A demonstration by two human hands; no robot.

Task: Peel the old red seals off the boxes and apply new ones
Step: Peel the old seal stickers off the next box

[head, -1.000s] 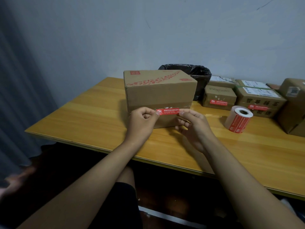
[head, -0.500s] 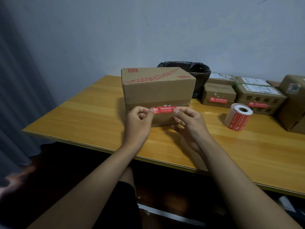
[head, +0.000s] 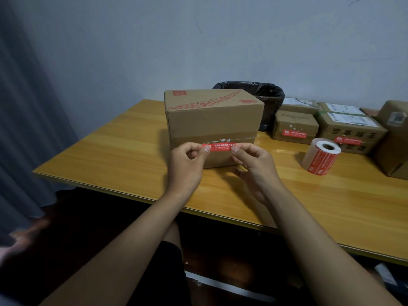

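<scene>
The left hand (head: 186,165) and right hand (head: 254,165) pinch the ends of a red seal (head: 220,147) against the box (head: 212,127) front (applying step, I judge); next, press it flat.

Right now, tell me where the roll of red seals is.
In the head view the roll of red seals stands on the table, right of the right hand, in front of the small boxes.

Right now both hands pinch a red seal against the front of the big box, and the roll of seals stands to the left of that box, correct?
Not quite. In the head view both hands, left hand and right hand, do pinch the red seal at the big box, but the roll of seals stands to its right.
</scene>
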